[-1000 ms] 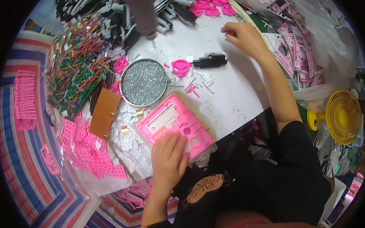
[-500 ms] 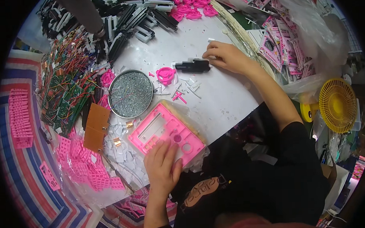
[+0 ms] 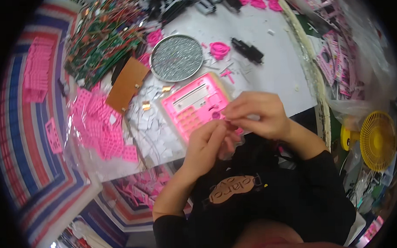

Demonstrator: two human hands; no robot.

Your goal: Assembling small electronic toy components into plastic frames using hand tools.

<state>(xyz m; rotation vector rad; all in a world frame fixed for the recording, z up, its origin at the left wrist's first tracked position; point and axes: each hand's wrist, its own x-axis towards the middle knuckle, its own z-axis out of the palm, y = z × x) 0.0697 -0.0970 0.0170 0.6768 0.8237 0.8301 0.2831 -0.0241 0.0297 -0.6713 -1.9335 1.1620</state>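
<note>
Now left hand (image 3: 208, 145), right hand (image 3: 264, 115) are meeting over pink rectangular plastic casing (image 3: 199, 108), white tabletop (image 3: 284, 81) near edge; grips unclear; yellow fan (image 3: 377, 140) standing rightward.

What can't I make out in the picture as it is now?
All in the head view:
What, if anything, sits between the left hand and the right hand: their fingers cover the spot.
The near right part of the pink panel: mostly hidden by both hands.
The full pile of black parts: cut off by the upper edge.
Single silvery bits in the round dish: too small to tell apart.
</note>
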